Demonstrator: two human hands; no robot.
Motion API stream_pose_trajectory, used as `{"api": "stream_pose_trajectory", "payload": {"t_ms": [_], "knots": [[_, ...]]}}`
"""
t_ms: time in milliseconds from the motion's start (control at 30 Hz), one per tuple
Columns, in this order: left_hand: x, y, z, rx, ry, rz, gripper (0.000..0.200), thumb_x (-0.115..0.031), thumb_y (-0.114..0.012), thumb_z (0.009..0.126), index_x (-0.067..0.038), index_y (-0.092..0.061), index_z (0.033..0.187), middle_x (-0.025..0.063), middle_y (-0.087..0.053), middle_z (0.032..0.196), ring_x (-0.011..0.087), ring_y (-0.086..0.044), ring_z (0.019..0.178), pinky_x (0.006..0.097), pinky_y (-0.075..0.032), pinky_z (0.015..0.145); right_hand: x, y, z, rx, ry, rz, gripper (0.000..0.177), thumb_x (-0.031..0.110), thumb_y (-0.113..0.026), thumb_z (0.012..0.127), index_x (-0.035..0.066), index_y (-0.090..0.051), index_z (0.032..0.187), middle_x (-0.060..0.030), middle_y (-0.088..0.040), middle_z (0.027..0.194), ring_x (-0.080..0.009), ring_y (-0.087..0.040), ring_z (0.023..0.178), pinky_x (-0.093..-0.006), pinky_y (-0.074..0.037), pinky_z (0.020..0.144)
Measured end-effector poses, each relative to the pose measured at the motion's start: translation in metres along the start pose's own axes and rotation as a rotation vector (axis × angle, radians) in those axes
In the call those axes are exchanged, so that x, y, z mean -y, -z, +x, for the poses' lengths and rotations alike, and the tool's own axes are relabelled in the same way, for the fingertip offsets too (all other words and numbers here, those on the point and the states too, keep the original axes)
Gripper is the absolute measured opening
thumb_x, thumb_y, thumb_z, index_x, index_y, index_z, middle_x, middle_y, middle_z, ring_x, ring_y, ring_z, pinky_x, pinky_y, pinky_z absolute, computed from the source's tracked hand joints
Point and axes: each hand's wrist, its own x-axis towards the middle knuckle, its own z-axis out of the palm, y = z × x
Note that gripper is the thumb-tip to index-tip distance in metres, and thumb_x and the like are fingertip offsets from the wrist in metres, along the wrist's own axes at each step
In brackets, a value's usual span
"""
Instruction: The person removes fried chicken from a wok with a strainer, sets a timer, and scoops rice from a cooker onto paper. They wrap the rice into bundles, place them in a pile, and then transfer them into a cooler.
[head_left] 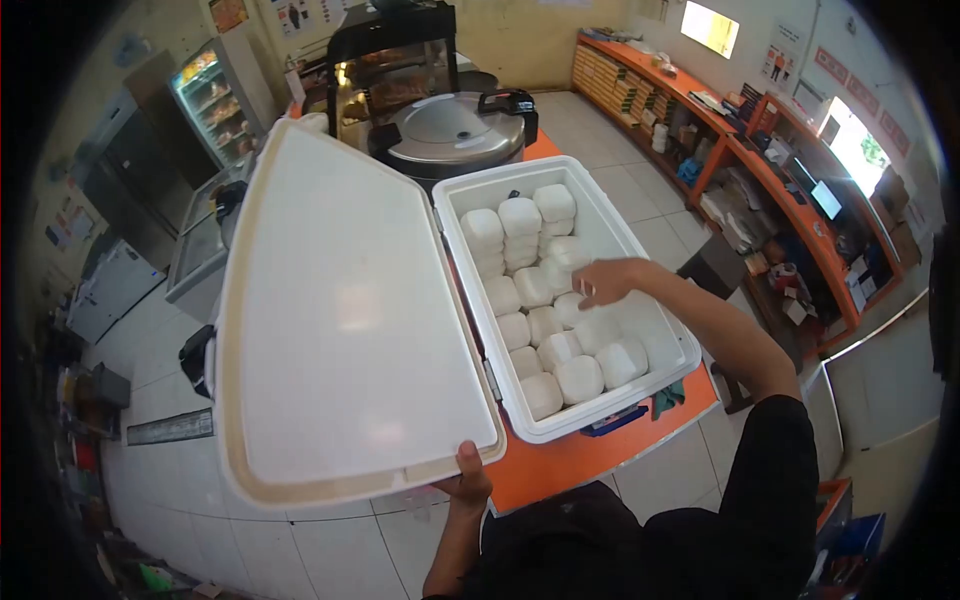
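A large white cooler box (660, 365) stands with its hinged lid (350, 300) swung out to the left. Rows of white, rounded, block-like packs (580, 380) fill much of it; some at the far end are stacked. What they contain I cannot see. My left hand (468, 482) is closed on the near corner of the lid, thumb on the inner face and fingers underneath. My right hand (608, 281) reaches in over the box's right wall, just above the packs near the middle. Its fingers are bent and apart, with nothing visible between them.
An orange table (560, 465) bears the cooler. Behind it are a big steel pot (450, 130) with a lid and a glass display case (390, 75). A green cloth (667, 398) lies by the cooler's near right corner. An orange counter (740, 150) runs along the right.
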Motion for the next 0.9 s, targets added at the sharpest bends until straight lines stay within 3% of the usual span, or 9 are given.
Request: {"api": "stream_pose_trajectory", "payload": {"t_ms": [167,267,367,467,533,567,633,667,900], "knots": [[0.026,0.02,-0.017,0.058,0.212,-0.076,0.078,-0.039,-0.057,0.092,0.005,-0.027,0.149,0.0249,-0.05,0.138,0.0354,-0.061,0.119,0.0444,-0.053,0.1,0.006,-0.089,0.0,0.224,-0.135,-0.231,0.133,0.078,-0.072,0.07,0.01,-0.007,0.165,-0.0303,-0.023,0.163,-0.0477,-0.036,0.144,-0.0526,-0.034,0.117],[0.057,0.044,-0.039,-0.016,0.291,-0.072,0.082,-0.049,-0.055,0.091,0.007,-0.031,0.146,0.0252,-0.051,0.138,0.0335,-0.06,0.12,0.0425,-0.053,0.1,0.008,-0.092,0.01,0.346,-0.183,-0.254,0.143,0.081,-0.073,0.068,0.009,0.006,0.164,-0.0271,-0.001,0.169,-0.051,-0.016,0.152,-0.0634,-0.026,0.119],[0.092,0.089,-0.091,-0.133,0.481,-0.134,0.085,-0.054,-0.058,0.089,0.007,-0.037,0.145,0.0246,-0.051,0.141,0.0311,-0.057,0.125,0.0409,-0.051,0.102,0.0,-0.058,0.037,0.473,-0.117,-0.201,0.137,0.079,-0.074,0.069,0.009,-0.005,0.164,-0.0259,-0.011,0.168,-0.0449,-0.022,0.152,-0.0578,-0.032,0.118],[0.168,0.207,-0.182,-0.623,0.766,-1.179,0.089,-0.059,-0.061,0.086,0.007,-0.043,0.143,0.024,-0.051,0.144,0.0286,-0.054,0.13,0.0393,-0.05,0.105,-0.016,-0.066,0.056,0.547,-0.038,-0.272,0.136,0.081,-0.071,0.067,0.011,-0.007,0.165,-0.02,-0.014,0.168,-0.04,-0.031,0.15,-0.0537,-0.035,0.117],[0.091,0.153,-0.156,-0.624,0.98,-1.578,0.087,-0.056,-0.067,0.087,0.007,-0.045,0.143,0.0218,-0.051,0.147,0.0242,-0.053,0.132,0.0373,-0.052,0.104,-0.012,-0.059,0.057,0.628,-0.041,-0.294,0.133,0.08,-0.07,0.071,0.011,-0.006,0.165,-0.0197,-0.012,0.169,-0.0409,-0.03,0.15,-0.0538,-0.035,0.117],[0.073,0.131,-0.142,-0.603,0.884,-1.341,0.087,-0.056,-0.066,0.087,0.007,-0.045,0.143,0.0219,-0.051,0.146,0.0247,-0.053,0.132,0.0377,-0.052,0.104,-0.013,-0.059,0.058,0.633,-0.032,-0.298,0.132,0.078,-0.069,0.072,0.01,-0.006,0.165,-0.0199,-0.012,0.169,-0.041,-0.031,0.15,-0.0537,-0.035,0.117],[0.056,0.096,-0.124,-0.475,0.611,-0.247,0.088,-0.058,-0.064,0.087,0.007,-0.044,0.143,0.0222,-0.051,0.146,0.0257,-0.053,0.131,0.0385,-0.052,0.104,-0.015,-0.065,0.059,0.642,-0.022,-0.303,0.129,0.076,-0.067,0.076,0.008,-0.004,0.165,-0.0202,-0.011,0.169,-0.0412,-0.032,0.149,-0.0536,-0.035,0.117],[0.048,0.083,-0.115,-0.483,0.55,-0.091,0.088,-0.058,-0.063,0.087,0.007,-0.044,0.143,0.0223,-0.051,0.146,0.0262,-0.053,0.131,0.0389,-0.052,0.104,-0.013,-0.067,0.061,0.651,-0.02,-0.31,0.127,0.075,-0.066,0.078,0.007,-0.003,0.164,-0.0204,-0.012,0.169,-0.0414,-0.032,0.149,-0.0533,-0.036,0.117],[0.038,0.056,-0.098,-0.505,0.455,0.06,0.091,-0.062,-0.058,0.086,0.007,-0.043,0.143,0.0233,-0.051,0.144,0.0297,-0.054,0.13,0.0417,-0.051,0.104,-0.007,-0.064,0.059,0.673,-0.005,-0.322,0.122,0.075,-0.062,0.084,0.0,-0.006,0.163,-0.0263,-0.015,0.166,-0.0436,-0.026,0.151,-0.0533,-0.033,0.119]]}}
